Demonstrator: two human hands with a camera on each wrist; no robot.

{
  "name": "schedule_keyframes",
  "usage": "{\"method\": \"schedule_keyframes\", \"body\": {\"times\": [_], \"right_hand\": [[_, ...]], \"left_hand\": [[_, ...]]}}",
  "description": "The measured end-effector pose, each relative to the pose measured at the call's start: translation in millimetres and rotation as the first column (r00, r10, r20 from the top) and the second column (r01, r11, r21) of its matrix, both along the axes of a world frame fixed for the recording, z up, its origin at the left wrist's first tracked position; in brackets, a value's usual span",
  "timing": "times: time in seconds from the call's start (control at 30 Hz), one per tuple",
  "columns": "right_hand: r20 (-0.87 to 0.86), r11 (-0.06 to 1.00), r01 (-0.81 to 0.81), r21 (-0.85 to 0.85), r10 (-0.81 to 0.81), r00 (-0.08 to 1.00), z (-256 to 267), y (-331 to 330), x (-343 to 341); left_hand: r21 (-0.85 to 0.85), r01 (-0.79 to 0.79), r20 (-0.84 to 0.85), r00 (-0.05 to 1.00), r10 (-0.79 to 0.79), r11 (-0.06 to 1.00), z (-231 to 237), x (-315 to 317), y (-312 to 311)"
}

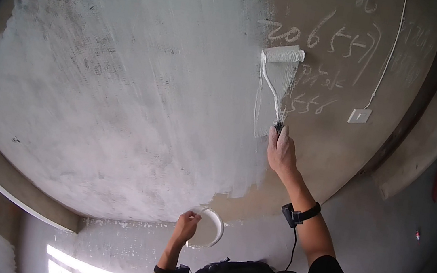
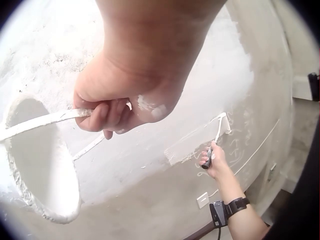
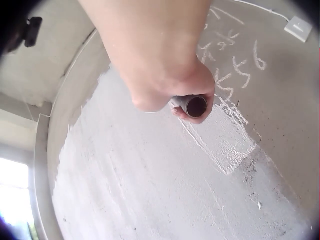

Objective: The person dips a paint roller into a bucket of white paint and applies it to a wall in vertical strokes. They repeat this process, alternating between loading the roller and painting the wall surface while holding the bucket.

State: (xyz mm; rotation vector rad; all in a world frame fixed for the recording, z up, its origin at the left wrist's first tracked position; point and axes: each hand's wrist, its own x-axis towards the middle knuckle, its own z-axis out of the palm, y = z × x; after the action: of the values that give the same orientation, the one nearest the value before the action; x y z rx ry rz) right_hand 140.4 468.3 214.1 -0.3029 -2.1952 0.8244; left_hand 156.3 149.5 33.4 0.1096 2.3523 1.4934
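My right hand (image 1: 282, 152) grips the dark handle of a paint roller (image 1: 283, 54), whose white-coated sleeve lies at the wall over a fresh wet strip. Seen from the right wrist, the handle's round end (image 3: 196, 106) sticks out of the curled fingers, and the sleeve is hidden. Low in the head view, my left hand (image 1: 186, 227) holds a white bucket (image 1: 218, 231). The left wrist view shows its fingers curled around the paint-crusted bail (image 2: 50, 119), with the bucket hanging tilted below. White smears mark the heel of that hand.
Uneven white paint covers the wall (image 1: 124, 73) on the left; bare grey-brown plaster with chalk writing (image 1: 320, 37) lies right. A wall switch (image 1: 359, 116) with a white cable sits beyond it. Sunlight falls on the floor (image 1: 89, 271). A dark cable hangs from the right wrist camera.
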Motion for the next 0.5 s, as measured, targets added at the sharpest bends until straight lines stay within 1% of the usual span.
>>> {"method": "schedule_keyframes", "body": {"times": [0.07,0.1,0.13,0.2,0.23,0.3,0.37,0.43,0.5], "right_hand": [[-0.028,1.0,-0.01,0.014,0.011,1.0,27.4,0.5,-4.2],[-0.052,1.0,-0.014,0.023,0.015,0.999,41.5,0.5,-5.3],[-0.072,0.999,-0.018,0.034,0.021,0.997,54.7,1.5,-7.0],[-0.095,0.996,-0.021,0.087,0.03,0.995,78.6,5.5,-13.4],[-0.116,0.993,-0.016,0.121,0.03,0.993,89.5,6.2,-16.9],[-0.117,0.993,-0.023,0.116,0.037,0.992,111.2,6.0,-19.8],[-0.134,0.993,-0.008,0.115,0.023,0.991,119.4,5.0,-24.7],[-0.132,0.996,-0.006,0.087,0.018,0.991,111.2,0.5,-27.2],[-0.129,0.998,-0.006,0.063,0.014,0.991,99.4,-2.2,-30.8]], "left_hand": [[0.025,0.011,0.007,1.0,-0.011,1.0,0.7,1.3,-4.7],[-0.001,0.015,-0.027,1.0,-0.015,1.0,-10.0,-2.5,-7.0],[0.007,0.01,-0.033,0.999,-0.01,1.0,-3.0,-2.3,-7.0],[-0.045,0.025,-0.04,0.999,-0.027,0.999,8.8,5.0,-5.6],[-0.048,0.024,-0.036,0.999,-0.026,0.999,6.7,5.1,-6.4],[-0.049,0.029,-0.047,0.998,-0.032,0.998,4.3,7.1,-8.8],[-0.059,0.045,-0.055,0.997,-0.048,0.997,3.3,9.3,-12.0],[-0.042,0.009,-0.079,0.997,-0.013,0.999,4.1,10.7,-14.5],[-0.034,-0.003,-0.062,0.998,0.001,0.999,5.2,9.9,-19.1]]}}
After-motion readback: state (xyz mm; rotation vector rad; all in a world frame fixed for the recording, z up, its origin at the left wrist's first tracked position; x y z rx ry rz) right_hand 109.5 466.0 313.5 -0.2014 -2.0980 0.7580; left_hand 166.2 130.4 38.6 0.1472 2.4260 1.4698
